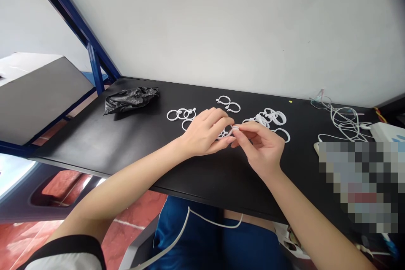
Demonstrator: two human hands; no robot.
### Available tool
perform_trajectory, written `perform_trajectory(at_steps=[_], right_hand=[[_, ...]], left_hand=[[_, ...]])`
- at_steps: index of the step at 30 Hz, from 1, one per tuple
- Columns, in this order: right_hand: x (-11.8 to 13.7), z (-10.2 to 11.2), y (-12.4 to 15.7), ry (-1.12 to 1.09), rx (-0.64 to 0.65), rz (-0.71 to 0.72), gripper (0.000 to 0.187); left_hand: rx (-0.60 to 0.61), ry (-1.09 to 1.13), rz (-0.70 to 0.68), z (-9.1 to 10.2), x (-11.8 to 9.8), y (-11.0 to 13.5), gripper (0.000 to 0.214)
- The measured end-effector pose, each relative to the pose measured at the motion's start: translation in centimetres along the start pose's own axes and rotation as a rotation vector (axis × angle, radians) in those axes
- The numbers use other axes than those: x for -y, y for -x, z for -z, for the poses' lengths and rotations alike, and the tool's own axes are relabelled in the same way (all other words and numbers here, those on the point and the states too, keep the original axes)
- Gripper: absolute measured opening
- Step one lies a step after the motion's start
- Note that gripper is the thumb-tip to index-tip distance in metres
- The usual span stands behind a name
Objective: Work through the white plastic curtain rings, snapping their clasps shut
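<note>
Over the middle of the black table (202, 173), my two hands meet at a small white plastic ring (236, 128). My right hand (262, 143) pinches its end between thumb and fingers. From the other side my left hand (209, 133) closes its thumb and fingertips on the same ring; much of it is hidden by the fingers. Left of my left hand lie several white rings (182, 114), some overlapping. Two more white rings (233, 107) rest behind my hands. A heap of white rings (267, 118) sits just beyond my right hand.
A crumpled black plastic bag (131, 100) lies at the left rear. Glasses (320, 100), a tangled white cable (344, 122) and a white box (387, 135) are at the right, beside a pixelated area. A white wall (221, 29) bounds the table's back; a blue metal frame (95, 65) stands left.
</note>
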State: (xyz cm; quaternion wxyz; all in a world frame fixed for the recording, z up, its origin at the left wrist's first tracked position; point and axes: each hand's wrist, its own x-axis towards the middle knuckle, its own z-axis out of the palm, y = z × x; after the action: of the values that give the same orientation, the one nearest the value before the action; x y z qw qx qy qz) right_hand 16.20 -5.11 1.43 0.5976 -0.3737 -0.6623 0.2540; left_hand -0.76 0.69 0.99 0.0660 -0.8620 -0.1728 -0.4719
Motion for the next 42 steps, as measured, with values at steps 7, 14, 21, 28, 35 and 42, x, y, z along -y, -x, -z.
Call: perform_trajectory(at_steps=[7,14,21,28,35,42], right_hand=[[-0.2,-0.1,0.1,-0.002,-0.039,0.007,0.012],[0.0,-0.1,0.1,-0.012,-0.007,0.008,0.015],[0.2,-0.1,0.1,0.002,0.009,0.003,0.013],[-0.3,0.1,0.0,-0.012,-0.058,-0.006,0.014],[-0.2,0.2,-0.1,-0.013,-0.035,0.029,0.015],[-0.4,0.4,-0.3,0.081,-0.052,0.192,0.025]], left_hand=[[0.022,-0.072,0.017,0.0,0.9,0.2,0.062],[0.009,0.018,-0.014,-0.3,1.1,0.2,0.047],[-0.030,0.019,-0.023,-0.5,1.0,0.1,0.038],[-0.088,-0.023,-0.034,-0.5,0.8,0.2,0.041],[-0.096,-0.012,-0.064,-0.5,1.0,0.4,0.050],[-0.126,0.017,-0.078,-0.7,1.1,0.4,0.043]])
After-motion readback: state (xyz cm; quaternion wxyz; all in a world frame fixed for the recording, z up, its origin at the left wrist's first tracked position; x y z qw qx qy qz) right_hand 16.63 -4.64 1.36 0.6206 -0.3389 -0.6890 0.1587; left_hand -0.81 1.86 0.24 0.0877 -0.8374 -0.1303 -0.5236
